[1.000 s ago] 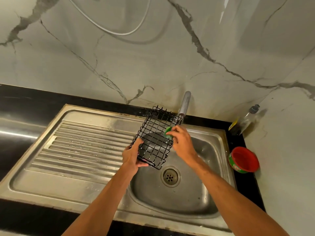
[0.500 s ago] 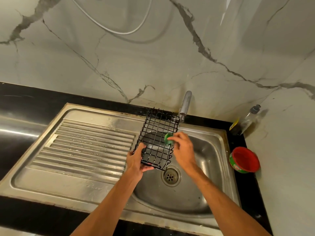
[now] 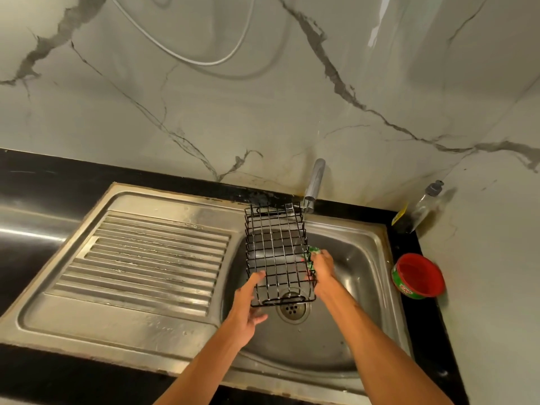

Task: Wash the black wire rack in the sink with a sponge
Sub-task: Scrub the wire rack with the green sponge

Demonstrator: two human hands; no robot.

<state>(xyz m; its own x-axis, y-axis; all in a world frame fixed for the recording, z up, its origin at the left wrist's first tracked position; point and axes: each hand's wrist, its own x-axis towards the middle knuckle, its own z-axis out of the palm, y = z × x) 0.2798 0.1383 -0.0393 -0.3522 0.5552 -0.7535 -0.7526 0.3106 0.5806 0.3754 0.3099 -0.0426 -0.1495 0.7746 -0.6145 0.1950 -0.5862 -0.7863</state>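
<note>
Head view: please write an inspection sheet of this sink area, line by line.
Surface: steel sink set in a black counter.
Job's things: wire rack held over the basin; green sponge at its right side.
Clutter: red tub, bottle.
Grips: left hand under the rack's near end; right hand presses the sponge.
Cables: white hose on the wall.
Surroundings: marble wall, tap.

Green sponge [image 3: 315, 250]: mostly hidden behind right hand [image 3: 323, 271], only far tip shows. Right fingers blurred. Black wire rack [image 3: 277, 252] covers part of drain [image 3: 293, 308] & tap [image 3: 313, 182] spout end. Both forearms cut off at near edge. Label on red tub [image 3: 418, 276], far-right bottle [image 3: 420, 207]: too small to read.
</note>
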